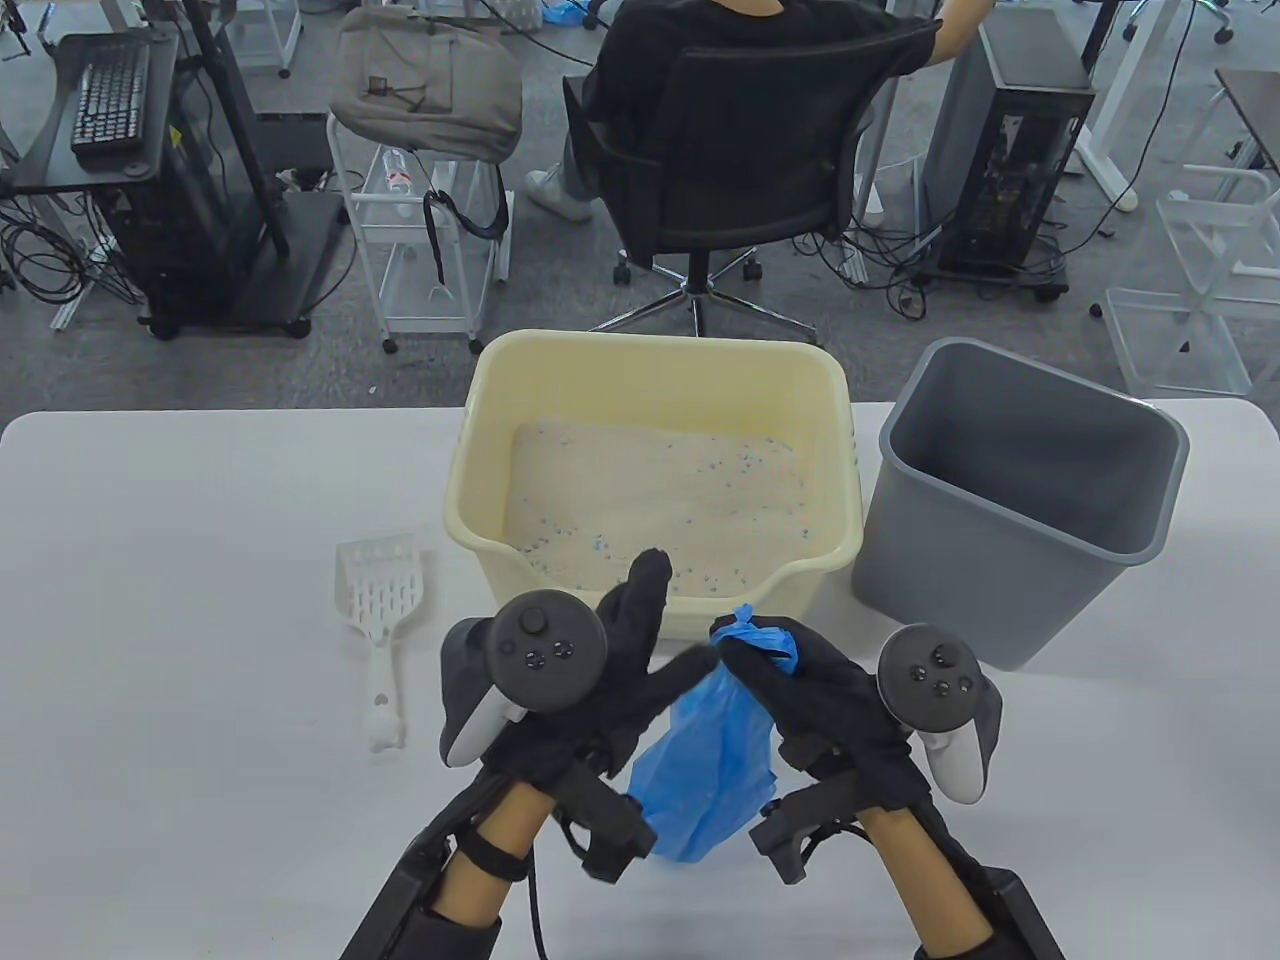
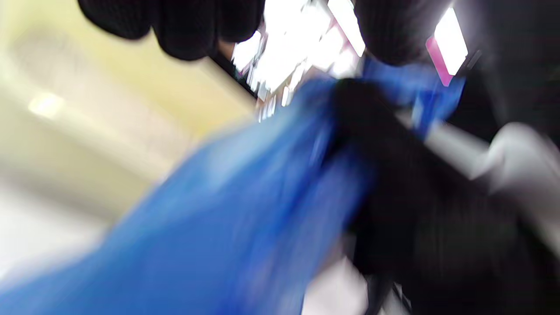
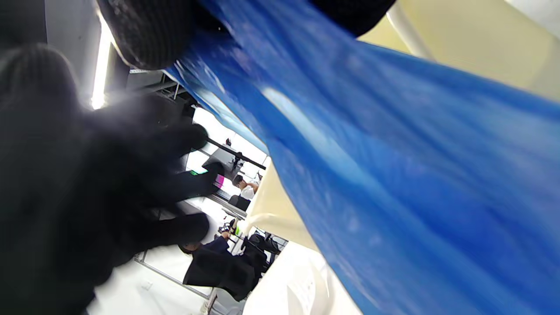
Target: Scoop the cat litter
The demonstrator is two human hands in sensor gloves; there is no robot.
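A blue plastic bag hangs above the table's front edge between both hands. My right hand grips its bunched top, with a blue tuft sticking out above the fingers. My left hand is beside the bag's upper part with fingers spread, the index finger pointing up; whether it holds the bag I cannot tell. The bag fills the left wrist view and the right wrist view, both blurred. The cream litter box with pale litter stands just behind the hands. A white slotted scoop lies on the table to its left.
A grey waste bin stands right of the litter box, near the table's right end. The white table stretches left of the scoop. Beyond the table's far edge are an office chair with a seated person, carts and computers.
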